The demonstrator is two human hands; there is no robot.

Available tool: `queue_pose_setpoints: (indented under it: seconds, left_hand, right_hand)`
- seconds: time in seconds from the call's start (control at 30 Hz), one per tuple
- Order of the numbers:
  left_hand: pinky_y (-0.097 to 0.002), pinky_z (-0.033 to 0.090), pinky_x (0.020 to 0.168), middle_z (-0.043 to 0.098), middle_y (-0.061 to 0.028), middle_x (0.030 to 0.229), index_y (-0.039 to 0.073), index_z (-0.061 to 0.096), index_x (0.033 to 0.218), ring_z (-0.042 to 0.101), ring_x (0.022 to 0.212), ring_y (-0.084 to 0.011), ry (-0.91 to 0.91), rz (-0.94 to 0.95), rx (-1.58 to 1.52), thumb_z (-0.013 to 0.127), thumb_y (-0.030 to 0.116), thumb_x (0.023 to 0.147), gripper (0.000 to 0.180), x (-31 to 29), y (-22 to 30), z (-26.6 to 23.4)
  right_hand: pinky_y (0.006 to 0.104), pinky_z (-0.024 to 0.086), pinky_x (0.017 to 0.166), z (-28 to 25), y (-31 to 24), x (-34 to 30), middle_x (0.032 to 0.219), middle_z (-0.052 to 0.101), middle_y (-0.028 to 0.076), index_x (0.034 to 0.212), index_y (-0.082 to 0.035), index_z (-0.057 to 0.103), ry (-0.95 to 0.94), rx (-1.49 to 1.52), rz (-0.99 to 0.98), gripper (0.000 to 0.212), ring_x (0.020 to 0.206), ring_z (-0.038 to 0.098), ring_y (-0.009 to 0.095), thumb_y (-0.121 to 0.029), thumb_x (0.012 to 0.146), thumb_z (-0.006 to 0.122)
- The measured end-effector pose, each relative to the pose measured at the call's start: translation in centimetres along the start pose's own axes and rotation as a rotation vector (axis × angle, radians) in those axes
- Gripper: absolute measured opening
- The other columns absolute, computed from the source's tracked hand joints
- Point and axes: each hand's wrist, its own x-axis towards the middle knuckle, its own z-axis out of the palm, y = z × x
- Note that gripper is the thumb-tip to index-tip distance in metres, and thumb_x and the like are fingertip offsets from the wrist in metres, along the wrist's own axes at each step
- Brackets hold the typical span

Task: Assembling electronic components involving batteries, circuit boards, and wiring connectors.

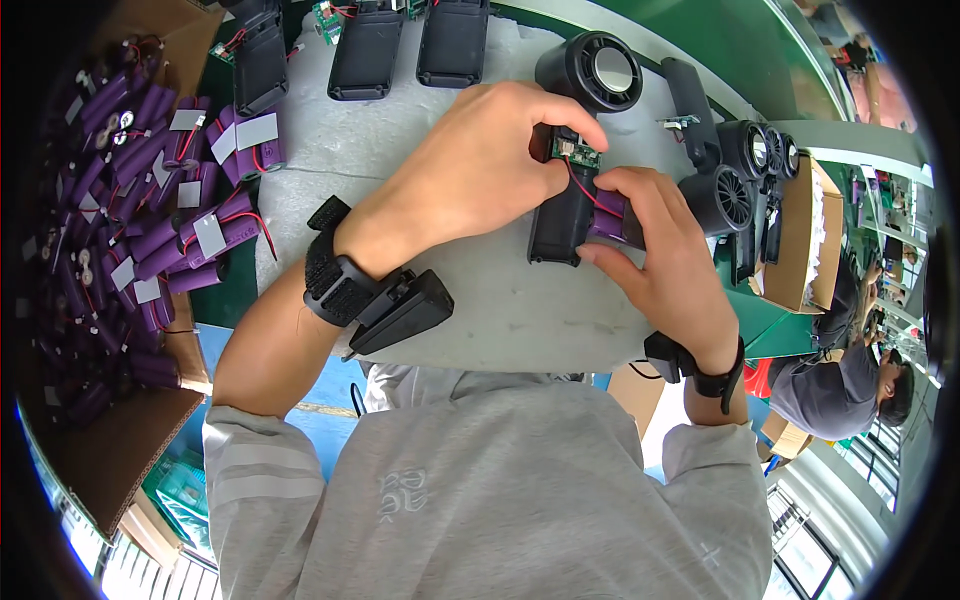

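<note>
A black handheld fan with a round head lies on the pale foam mat, its handle pointing toward me. My left hand is closed around the upper handle, thumb and fingers at a small green circuit board. Red wire runs from the board down to a purple battery at the handle's right side. My right hand grips that battery between thumb and fingers, against the handle. Part of the battery is hidden behind the fingers.
At the left, a cardboard box holds many wired purple batteries. Black handle shells line the mat's far edge. More fan parts lie right, beside an open carton. Another person sits farther right.
</note>
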Motion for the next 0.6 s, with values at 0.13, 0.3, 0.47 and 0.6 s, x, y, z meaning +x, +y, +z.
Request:
queue_pose_setpoints:
  seconds: [0.13, 0.3, 0.47, 0.6]
  left_hand:
    - [-0.0255, 0.052, 0.073, 0.066, -0.0050, 0.096, 0.000, 0.067, 0.106, 0.064, 0.084, -0.0103, 0.022, 0.007, 0.015, 0.056, -0.011, 0.078, 0.031, -0.1, 0.0, -0.3]
    - [-0.0255, 0.053, 0.075, 0.066, -0.0055, 0.097, 0.000, 0.067, 0.105, 0.065, 0.086, -0.0113, 0.015, -0.026, 0.031, 0.057, -0.012, 0.079, 0.030, -0.3, 0.3, -0.6]
    - [-0.0249, 0.054, 0.076, 0.066, -0.0054, 0.095, 0.001, 0.069, 0.104, 0.066, 0.087, -0.0112, 0.024, -0.037, -0.008, 0.060, -0.011, 0.080, 0.029, -0.2, 0.3, -0.4]
    - [-0.0244, 0.055, 0.073, 0.066, -0.0059, 0.092, 0.002, 0.070, 0.103, 0.067, 0.088, -0.0116, -0.010, 0.003, 0.078, 0.067, -0.010, 0.077, 0.029, -0.1, 0.6, -0.6]
  right_hand:
    - [0.0350, 0.051, 0.080, -0.7, 0.6, 0.7, 0.113, 0.057, 0.015, 0.120, -0.002, 0.053, -0.064, 0.011, -0.064, 0.052, 0.098, 0.060, 0.031, 0.001, 0.073, 0.076]
    - [0.0366, 0.052, 0.078, -2.2, 1.3, -0.1, 0.107, 0.060, 0.014, 0.130, -0.004, 0.047, -0.185, 0.268, -0.031, 0.056, 0.097, 0.063, 0.029, 0.006, 0.078, 0.067]
    - [0.0356, 0.055, 0.081, -2.0, 1.4, -0.9, 0.115, 0.059, 0.012, 0.142, -0.008, 0.034, -0.328, 1.138, 0.227, 0.075, 0.097, 0.067, 0.027, 0.015, 0.075, 0.062]
    - [0.0402, 0.056, 0.086, -2.5, 0.8, -0.7, 0.115, 0.060, 0.013, 0.146, -0.008, 0.023, -0.458, 1.506, 0.338, 0.092, 0.101, 0.067, 0.031, 0.016, 0.069, 0.068]
